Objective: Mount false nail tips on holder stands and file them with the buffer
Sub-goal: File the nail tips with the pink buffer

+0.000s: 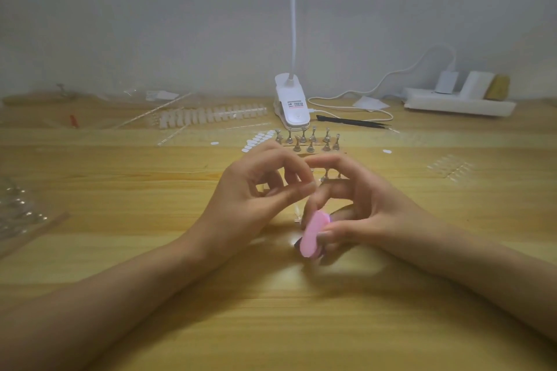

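Note:
My right hand (361, 208) grips a pink buffer (313, 233) between thumb and fingers, its flat face turned toward me. My left hand (256, 190) pinches something small at its fingertips, next to the right index fingertip; blur hides what it is. Several metal holder stands (310, 139) stand in rows just beyond the hands, and a few more (328, 175) show between my fingers. A strip of white false nail tips (211, 116) lies at the back left. Small white adhesive pads (259, 140) lie left of the stands.
A white clip lamp (291, 105) with its cable stands at the back centre. Black tweezers (352, 122) lie to its right. A white power strip (458, 101) sits at the back right. Clear nail tips (450, 167) lie at the right, plastic packaging (21, 214) at the left edge.

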